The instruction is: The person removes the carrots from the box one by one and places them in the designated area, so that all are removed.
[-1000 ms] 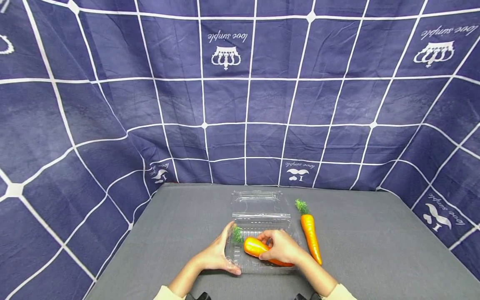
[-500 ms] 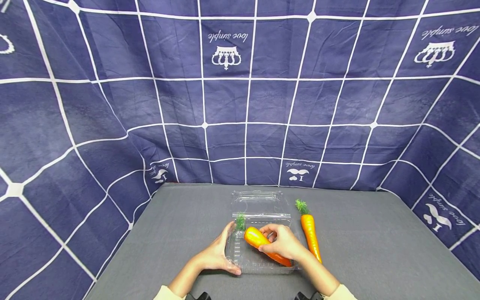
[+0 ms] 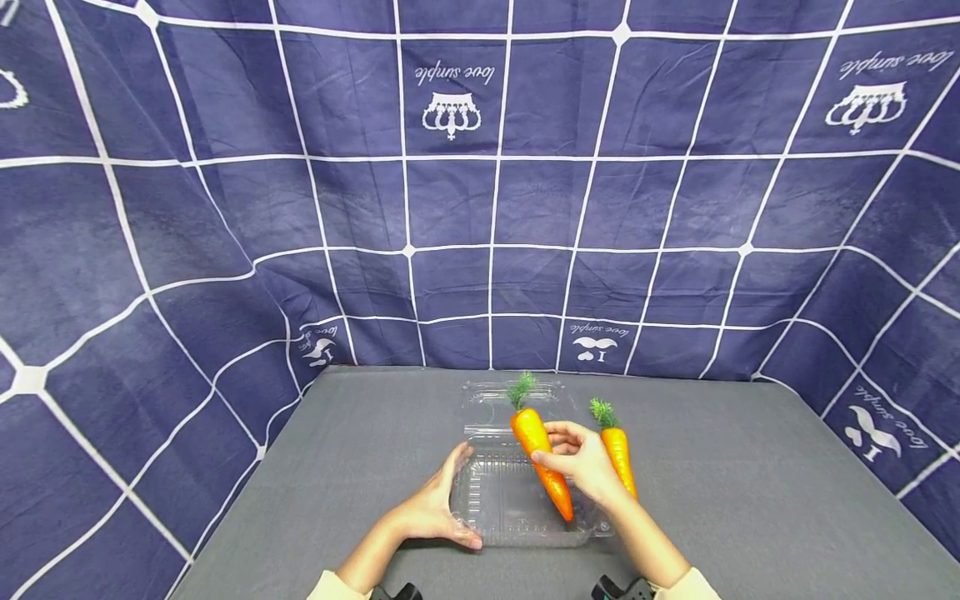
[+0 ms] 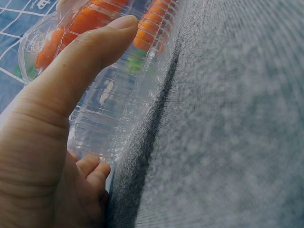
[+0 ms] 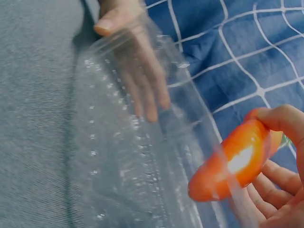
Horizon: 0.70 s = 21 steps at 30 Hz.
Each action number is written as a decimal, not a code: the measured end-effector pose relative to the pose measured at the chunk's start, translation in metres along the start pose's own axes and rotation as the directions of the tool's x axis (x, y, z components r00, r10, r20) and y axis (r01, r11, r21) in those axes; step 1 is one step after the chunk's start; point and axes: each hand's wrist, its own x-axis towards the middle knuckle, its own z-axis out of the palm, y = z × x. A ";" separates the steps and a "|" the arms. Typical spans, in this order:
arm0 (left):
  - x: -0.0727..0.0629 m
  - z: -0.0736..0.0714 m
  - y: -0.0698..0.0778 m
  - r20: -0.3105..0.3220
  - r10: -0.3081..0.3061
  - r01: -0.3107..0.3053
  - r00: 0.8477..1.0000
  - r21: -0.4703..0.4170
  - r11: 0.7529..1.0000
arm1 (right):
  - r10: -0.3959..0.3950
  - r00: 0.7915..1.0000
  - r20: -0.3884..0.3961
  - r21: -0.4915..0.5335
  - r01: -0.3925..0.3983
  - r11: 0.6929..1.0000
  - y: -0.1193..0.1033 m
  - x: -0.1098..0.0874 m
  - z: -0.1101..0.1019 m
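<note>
A clear plastic clamshell box (image 3: 517, 540) stands on the grey table, its lid folded back. My left hand (image 3: 429, 510) holds the box's left side, thumb at the near wall and fingers toward the far corner. Between thumb and fingers my right hand (image 3: 587, 468) grips an orange carrot (image 3: 557, 487) with a green leafy top, tilted above the box. In the right wrist view the carrot's tip (image 5: 204, 185) shows beyond the box wall. A second carrot (image 3: 617, 454) lies on the table right of the box, its lower end hidden by the right hand and forearm.
The grey cloth-covered table (image 3: 750, 483) reaches back to a blue curtain (image 3: 555, 200) with white grid lines, which also hangs along both sides. The transparent lid (image 3: 483, 410) lies flat behind the box.
My right hand has lifted the carrot from inside the box, up and away from me, turning it more upright. My left hand has stayed on the box.
</note>
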 end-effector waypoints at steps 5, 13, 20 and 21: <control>0.000 0.000 0.001 -0.002 0.005 -0.005 1.000 -0.008 1.000 | 0.057 0.992 -0.116 0.099 -0.046 0.994 -0.006 0.000 -0.008; 0.001 0.000 0.000 -0.002 0.005 -0.005 1.000 -0.010 1.000 | 0.145 0.963 -0.227 0.181 -0.105 0.978 -0.011 -0.004 -0.027; 0.000 0.000 0.002 -0.004 0.011 -0.011 1.000 0.003 1.000 | 0.196 0.936 -0.292 0.165 -0.152 0.975 -0.010 -0.010 -0.051; 0.000 0.001 0.002 -0.005 0.016 -0.016 1.000 0.010 1.000 | 0.202 0.933 -0.299 0.164 -0.159 0.974 -0.009 -0.012 -0.055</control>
